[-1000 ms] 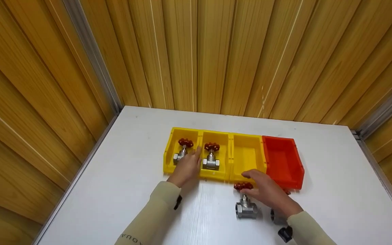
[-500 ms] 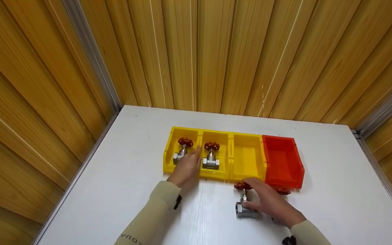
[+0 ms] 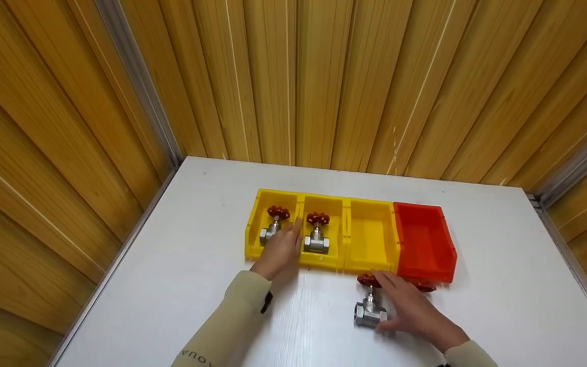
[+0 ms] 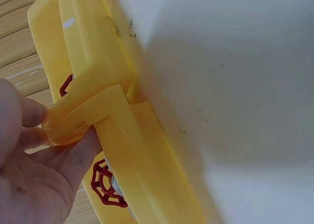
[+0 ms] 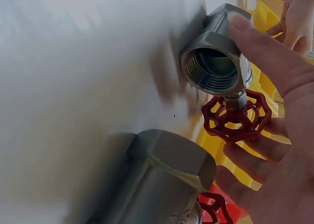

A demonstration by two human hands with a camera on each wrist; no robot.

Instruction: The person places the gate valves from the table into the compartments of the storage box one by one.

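Observation:
My left hand (image 3: 279, 252) pinches the adjoining walls of two yellow bins (image 4: 115, 116) at their front, as the left wrist view shows. A valve (image 3: 270, 234) with a red handwheel lies in the leftmost bin, partly behind that hand; a similar valve (image 3: 316, 243) lies in the bin beside it. My right hand (image 3: 408, 308) holds a third steel valve (image 5: 216, 62) on the table, thumb on its threaded body and fingers by its red handwheel (image 5: 236, 117). Another valve (image 5: 164, 177) lies close by, mostly hidden under the right hand in the head view.
The third yellow bin (image 3: 370, 265) and a red bin (image 3: 449, 255) continue the row to the right, with nothing inside. All stand on a white table (image 3: 212, 214). Wood-patterned walls (image 3: 314, 92) rise behind and at both sides.
My right hand has come down and back onto the front valve, its thumb now at the body. That valve has shifted slightly right. The left hand has stayed in place.

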